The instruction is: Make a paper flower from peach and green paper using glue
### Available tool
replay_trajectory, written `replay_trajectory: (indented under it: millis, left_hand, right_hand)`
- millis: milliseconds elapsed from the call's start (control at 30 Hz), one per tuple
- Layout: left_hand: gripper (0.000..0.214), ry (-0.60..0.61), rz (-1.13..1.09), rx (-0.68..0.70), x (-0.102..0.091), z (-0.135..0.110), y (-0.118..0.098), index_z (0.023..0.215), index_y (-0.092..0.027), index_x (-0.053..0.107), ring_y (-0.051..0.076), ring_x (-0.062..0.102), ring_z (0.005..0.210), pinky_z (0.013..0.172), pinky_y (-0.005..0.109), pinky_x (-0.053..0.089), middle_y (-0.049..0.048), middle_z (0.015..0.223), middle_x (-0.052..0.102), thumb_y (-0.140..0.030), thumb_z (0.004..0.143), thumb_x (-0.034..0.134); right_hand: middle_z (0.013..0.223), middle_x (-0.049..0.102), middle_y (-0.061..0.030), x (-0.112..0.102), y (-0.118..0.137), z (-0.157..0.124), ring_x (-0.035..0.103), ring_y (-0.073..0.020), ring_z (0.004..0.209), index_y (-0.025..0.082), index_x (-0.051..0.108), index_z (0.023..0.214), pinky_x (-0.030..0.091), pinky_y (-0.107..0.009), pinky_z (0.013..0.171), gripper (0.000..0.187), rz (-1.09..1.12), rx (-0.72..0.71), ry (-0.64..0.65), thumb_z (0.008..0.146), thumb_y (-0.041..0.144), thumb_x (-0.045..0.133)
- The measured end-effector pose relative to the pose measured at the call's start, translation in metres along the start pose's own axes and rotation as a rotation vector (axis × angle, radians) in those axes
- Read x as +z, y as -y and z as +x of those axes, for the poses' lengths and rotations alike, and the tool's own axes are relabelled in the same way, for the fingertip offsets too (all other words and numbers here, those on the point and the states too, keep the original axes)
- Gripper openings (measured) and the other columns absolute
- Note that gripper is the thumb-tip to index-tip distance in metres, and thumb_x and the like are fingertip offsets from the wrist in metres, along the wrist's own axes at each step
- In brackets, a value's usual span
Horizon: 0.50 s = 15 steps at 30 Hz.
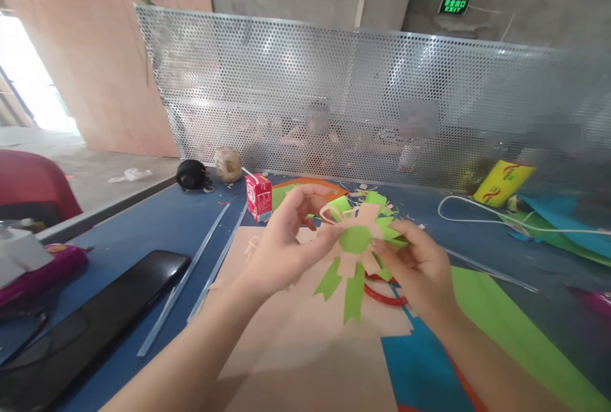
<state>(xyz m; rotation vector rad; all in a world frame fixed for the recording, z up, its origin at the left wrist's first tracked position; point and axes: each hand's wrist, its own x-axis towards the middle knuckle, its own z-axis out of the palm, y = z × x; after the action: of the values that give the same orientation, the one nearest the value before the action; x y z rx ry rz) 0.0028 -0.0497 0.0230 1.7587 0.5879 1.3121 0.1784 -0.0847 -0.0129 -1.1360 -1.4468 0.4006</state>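
A paper flower point(354, 239) with a round green centre, pale pink petals and green strips is held up between both hands. My left hand point(296, 240) pinches its left side, thumb near the centre and fingers by a curled petal. My right hand point(420, 265) grips the right edge, thumb and fingers closed on the paper. Two notched green strips hang below the centre. Beneath the flower lies a pale pink paper sheet point(305, 348). Red scissor handles point(384, 295) partly show behind the flower; the blades are hidden.
A red drink carton point(258, 197) with a straw, a jar point(228, 165) and a black round object point(191, 176) stand at the back left. Glue sticks point(184, 278) lie beside a black phone point(157, 272). Green paper point(515, 335) is at right. A perforated metal screen point(286, 81) closes the back.
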Motion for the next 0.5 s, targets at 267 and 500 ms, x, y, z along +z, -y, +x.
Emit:
replay_trajectory:
  millis: [267, 500]
  left_hand:
    - [0.025, -0.063, -0.203, -0.201, 0.0032, 0.003, 0.0008, 0.095, -0.018, 0.05, 0.012, 0.054, 0.073, 0.066, 0.024, 0.042, 0.0014, 0.079, 0.057, -0.019, 0.071, 0.055]
    - [0.027, -0.132, -0.258, -0.278, -0.0027, 0.0076, 0.0069, 0.096, -0.018, 0.057, 0.014, 0.054, 0.073, 0.062, 0.025, 0.042, 0.0038, 0.081, 0.058, -0.03, 0.074, 0.047]
  right_hand:
    - [0.059, 0.05, 0.0016, 0.0034, -0.0012, 0.0001, 0.051, -0.0111, 0.053, 0.021, 0.05, 0.078, 0.044, -0.021, 0.046, 0.022, 0.059, 0.146, 0.036, 0.066, 0.036, 0.06]
    - [0.055, 0.044, 0.0044, 0.0041, 0.0007, 0.0017, 0.04, -0.007, 0.045, 0.021, 0.047, 0.076, 0.034, -0.019, 0.04, 0.02, 0.031, 0.181, 0.087, 0.069, 0.037, 0.057]
